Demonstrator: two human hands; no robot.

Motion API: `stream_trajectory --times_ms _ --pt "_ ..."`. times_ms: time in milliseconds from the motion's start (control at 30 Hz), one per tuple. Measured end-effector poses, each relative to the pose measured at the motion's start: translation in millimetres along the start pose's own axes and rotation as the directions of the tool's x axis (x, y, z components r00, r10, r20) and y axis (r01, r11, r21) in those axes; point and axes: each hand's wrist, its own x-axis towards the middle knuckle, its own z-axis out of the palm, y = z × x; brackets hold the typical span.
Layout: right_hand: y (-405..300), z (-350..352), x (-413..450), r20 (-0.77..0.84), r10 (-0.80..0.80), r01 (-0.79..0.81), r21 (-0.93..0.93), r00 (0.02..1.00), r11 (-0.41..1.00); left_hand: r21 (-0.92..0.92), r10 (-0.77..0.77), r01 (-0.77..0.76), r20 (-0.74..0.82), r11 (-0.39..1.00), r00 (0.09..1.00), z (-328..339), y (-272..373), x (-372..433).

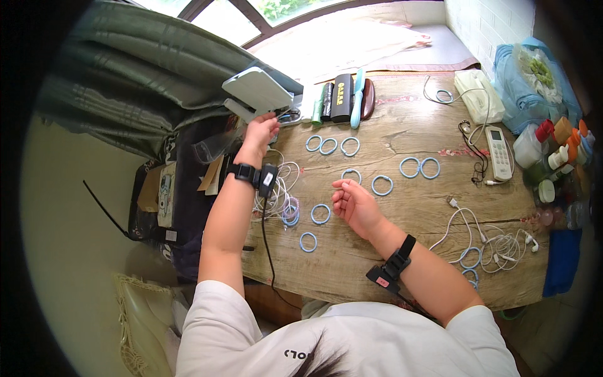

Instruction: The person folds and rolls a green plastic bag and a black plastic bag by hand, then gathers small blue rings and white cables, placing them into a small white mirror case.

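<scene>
My left hand (262,134) reaches to the front edge of a white box (289,116) whose lid (258,88) is raised. Dark and blue small items lie inside the box by the fingertips; whether the fingers grip any of them is unclear. My right hand (356,207) hovers over the wooden table with loosely curled fingers and nothing seen in them. Its fingertips partly cover a light blue ring (351,170). Another blue ring (382,185) lies just right of that hand, and a further ring (321,214) to its left. Several similar rings are spread over the table.
Tangled white cables (278,188) lie beside my left forearm. White earphones (506,249) rest at the right, below a remote control (499,153). A black case (342,98) and a blue comb (358,99) stand at the back. Bottles (558,151) crowd the right edge.
</scene>
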Motion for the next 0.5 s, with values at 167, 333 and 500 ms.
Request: stream_trajectory --times_ms 167,333,500 --pt "-2 4 -2 -0.023 -0.005 0.004 -0.01 1.0 1.0 0.072 -0.041 0.019 0.326 0.997 0.945 19 21 -116" --pt "-1 2 -1 -0.008 -0.01 0.01 -0.025 1.0 1.0 0.36 -0.168 -0.014 0.471 0.933 0.866 -9 -1 -204" --pt "-2 1 -1 -0.002 -0.014 0.014 -0.033 1.0 0.999 0.489 -0.024 -0.172 0.37 0.855 0.929 -17 -36 -250"
